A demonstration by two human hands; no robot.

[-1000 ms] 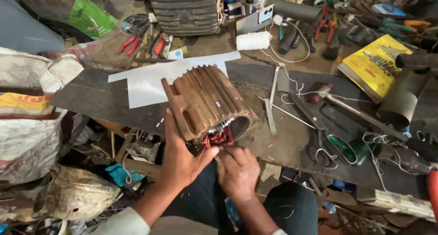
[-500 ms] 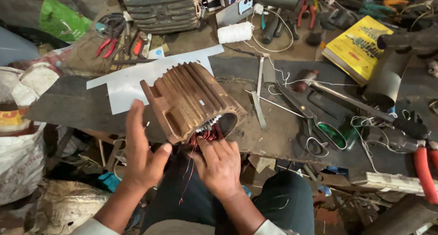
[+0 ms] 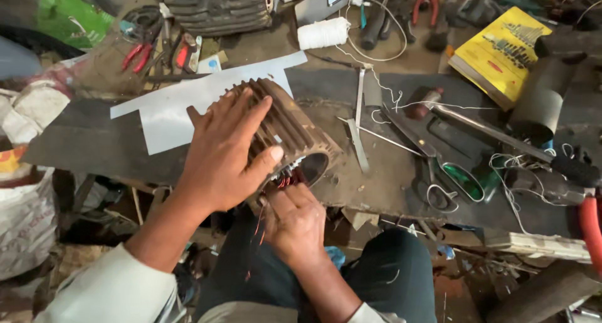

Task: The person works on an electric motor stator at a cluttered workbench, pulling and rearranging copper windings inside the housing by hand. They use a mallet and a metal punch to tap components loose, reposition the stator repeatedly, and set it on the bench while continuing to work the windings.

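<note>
A brown finned motor housing (image 3: 295, 125) lies on its side at the near edge of a dark workbench (image 3: 94, 144), open end facing me. My left hand (image 3: 226, 151) is spread over its finned top and grips it. Below the opening, my right hand (image 3: 298, 219) pinches red-coated copper winding wires (image 3: 285, 180) that come out of the housing. Loose wire strands hang down over my lap.
A white paper sheet (image 3: 169, 110) lies behind the housing. White thread spool (image 3: 323, 33), yellow box (image 3: 495, 50), scissors (image 3: 448, 179), red-handled pliers (image 3: 141, 50) and metal strips are scattered on the bench. A sack (image 3: 25, 216) stands at the left.
My left hand moved from the housing's near-left side up onto its finned top. My right hand stays at the wires. The view has shifted closer.
</note>
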